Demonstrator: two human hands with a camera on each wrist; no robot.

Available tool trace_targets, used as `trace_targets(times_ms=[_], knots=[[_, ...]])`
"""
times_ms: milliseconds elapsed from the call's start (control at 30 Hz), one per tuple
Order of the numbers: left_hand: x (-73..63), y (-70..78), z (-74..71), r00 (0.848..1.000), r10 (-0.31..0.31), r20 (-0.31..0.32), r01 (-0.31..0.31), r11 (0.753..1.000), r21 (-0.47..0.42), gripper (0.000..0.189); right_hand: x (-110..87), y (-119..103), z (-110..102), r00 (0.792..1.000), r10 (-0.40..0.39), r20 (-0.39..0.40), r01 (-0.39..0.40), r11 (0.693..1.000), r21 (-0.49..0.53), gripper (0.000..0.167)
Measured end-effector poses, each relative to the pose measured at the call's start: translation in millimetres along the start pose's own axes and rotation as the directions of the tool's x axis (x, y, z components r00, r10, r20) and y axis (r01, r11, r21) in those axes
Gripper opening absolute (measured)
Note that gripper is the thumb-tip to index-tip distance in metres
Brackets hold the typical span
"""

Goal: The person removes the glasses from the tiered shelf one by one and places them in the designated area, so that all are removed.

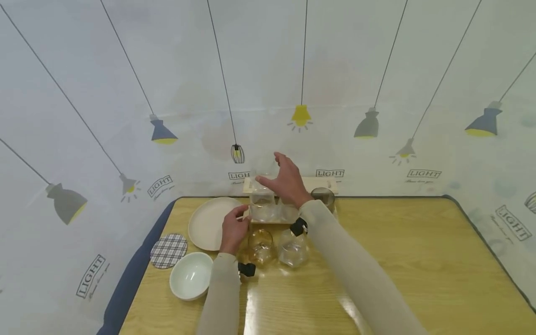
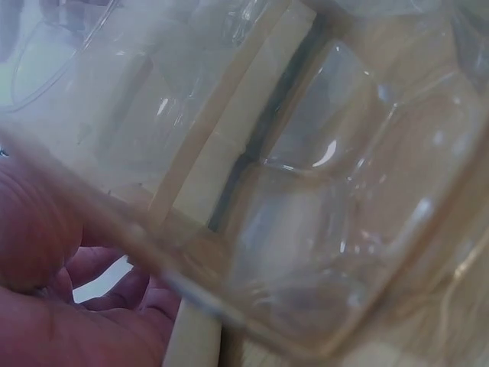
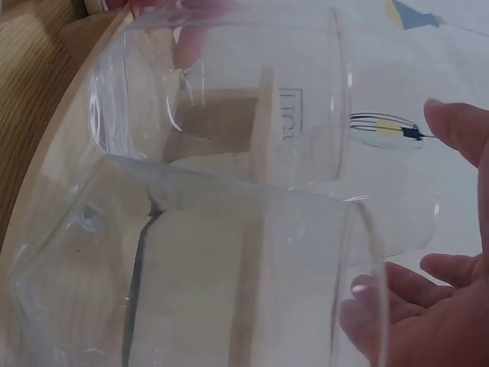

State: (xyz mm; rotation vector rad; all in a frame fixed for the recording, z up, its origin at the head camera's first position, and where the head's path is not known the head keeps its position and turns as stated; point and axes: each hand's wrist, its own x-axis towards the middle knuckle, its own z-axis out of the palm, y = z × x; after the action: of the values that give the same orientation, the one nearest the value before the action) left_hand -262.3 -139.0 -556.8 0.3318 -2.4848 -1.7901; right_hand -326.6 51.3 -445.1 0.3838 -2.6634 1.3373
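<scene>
Clear glasses [image 1: 263,212] are stood on a wooden rack [image 1: 328,183], with a hand set at its left end and another above it.
Through the glasses' walls the rack's pale wood is seen; a dark glass [image 1: 323,198] is placed at its right end. In front of the rack, an amber glass [image 1: 260,247] and a bowl [image 1: 190,277] are set on the surface [image 1: 402,260]. The right hand [image 1: 289,181] is spread wide beside the glasses' rims; whether the rack is gripped by the left hand [image 1: 234,229] cannot be told.
</scene>
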Motion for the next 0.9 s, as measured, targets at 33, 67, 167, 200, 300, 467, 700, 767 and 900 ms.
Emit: trace_targets(times_ms=[33,67,167,200,300,467,700,767,900], knots=[[0.4,-0.1,-0.2,1.000,-0.004,0.000,0.004,1.000,-0.001,0.036,2.4,1.0,1.2,1.000,0.013,0.016,-0.013,1.000,-0.001,0.101],[1.0,-0.9,-0.1,1.000,-0.004,-0.001,0.004,1.000,0.002,0.035,4.4,1.9,2.1,0.999,0.022,0.031,-0.022,1.000,-0.001,0.102],[2.7,-3.1,1.1,1.000,-0.002,-0.013,0.003,1.000,0.012,0.035,7.8,3.0,4.8,0.998,0.042,0.056,-0.042,0.999,-0.009,0.101],[2.9,-3.7,1.4,1.000,0.002,-0.018,-0.002,1.000,0.016,0.034,8.9,3.1,5.8,0.997,0.050,0.057,-0.049,0.999,-0.012,0.099],[3.3,-3.7,1.9,1.000,0.012,-0.023,-0.011,1.000,0.023,0.034,12.6,4.4,8.3,0.996,0.070,0.054,-0.069,0.998,-0.010,0.095],[2.7,-2.7,1.2,1.000,0.009,-0.027,-0.009,1.000,0.018,0.034,18.4,7.2,12.5,0.996,0.076,0.050,-0.075,0.997,-0.015,0.089],[2.4,-3.9,2.2,0.999,0.012,-0.032,-0.011,0.999,0.030,0.035,19.6,10.9,13.1,0.997,0.066,0.031,-0.066,0.998,0.019,0.084],[1.8,-3.3,2.3,0.999,0.014,-0.032,-0.013,0.999,0.034,0.036,18.9,10.5,11.6,0.998,0.064,0.021,-0.064,0.997,0.043,0.082],[1.1,-1.8,1.5,0.999,0.021,-0.038,-0.020,0.999,0.032,0.036,15.4,5.8,6.1,0.999,0.035,0.003,-0.035,0.994,0.108,0.081]])
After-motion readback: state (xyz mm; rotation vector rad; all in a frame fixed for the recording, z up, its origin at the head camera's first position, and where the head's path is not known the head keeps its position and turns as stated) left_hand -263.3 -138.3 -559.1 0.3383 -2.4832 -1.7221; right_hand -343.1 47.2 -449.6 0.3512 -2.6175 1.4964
